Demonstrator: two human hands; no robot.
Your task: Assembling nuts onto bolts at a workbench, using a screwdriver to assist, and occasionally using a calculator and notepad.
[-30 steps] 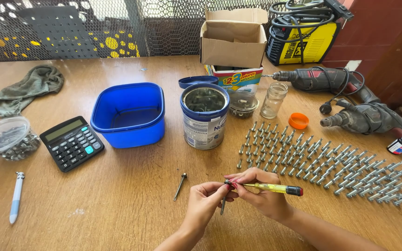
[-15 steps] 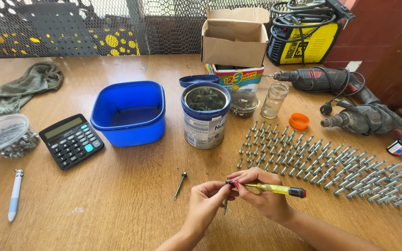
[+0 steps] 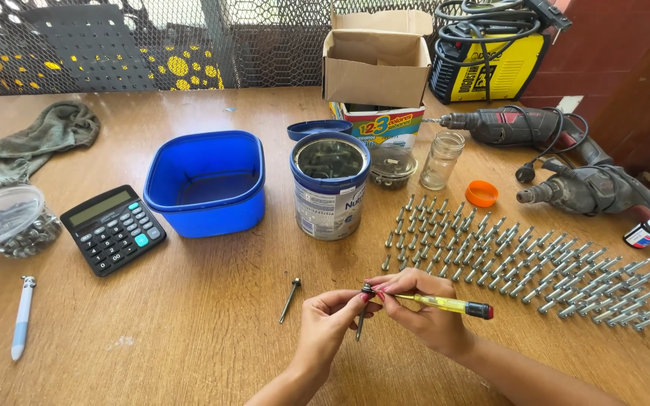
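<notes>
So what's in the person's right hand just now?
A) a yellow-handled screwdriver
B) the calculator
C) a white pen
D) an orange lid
A: the right hand grips a yellow-handled screwdriver, its tip set against the bolt pinched by the left hand; the pen, the orange lid and the calculator all lie untouched on the table.

Bare wooden table [image 3: 189,331] lies wide open left of the hands, with only one loose dark screw [image 3: 290,298] there. Rows of grey metal bolts [image 3: 505,259] block the right side, and the round tin can [image 3: 330,186] stands just behind.
</notes>
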